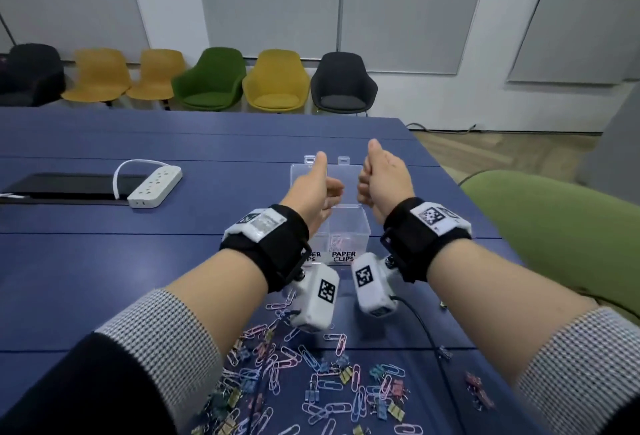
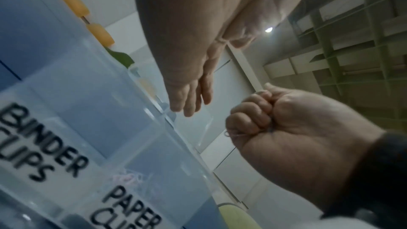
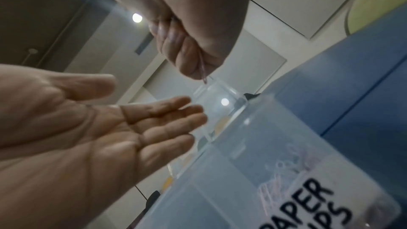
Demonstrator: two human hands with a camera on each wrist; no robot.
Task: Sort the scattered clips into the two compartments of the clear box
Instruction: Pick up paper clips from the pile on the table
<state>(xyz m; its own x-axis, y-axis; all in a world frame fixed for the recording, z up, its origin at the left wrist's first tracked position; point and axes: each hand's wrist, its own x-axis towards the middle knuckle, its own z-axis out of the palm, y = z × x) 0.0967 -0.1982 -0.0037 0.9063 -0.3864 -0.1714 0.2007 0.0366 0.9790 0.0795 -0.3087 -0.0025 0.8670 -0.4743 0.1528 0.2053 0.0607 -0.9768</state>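
Blue counter [image 1: 104, 261] carried everything. A white power strip [image 1: 156, 187] lay at far left, well apart from the work. The clear box [image 1: 349, 227] stood mid-counter with its lid [image 1: 344, 175] tipped open behind it. Its front labels read "BINDER CLIPS" on the left compartment and "PAPER CLIPS" on the right. A few pale clips [image 1: 337, 242] showed through the wall of the right compartment; contents of the left could not be made out. Both hands were raised over the box, side by side and not touching. Left hand [image 1: 313, 189] was spread, palm bare, fingers relaxed and close together, holding nothing. Right hand [image 1: 384, 180] was balled into a fist, with a pink paper clip [image 3: 204, 70] sticking out from under the curled fingers, above the box's right side. How many clips the fist held could not be told. The scattered clips [image 1: 311, 382], paper and binder types mixed, lay in a loose heap on the counter nearest the person, below the forearms.
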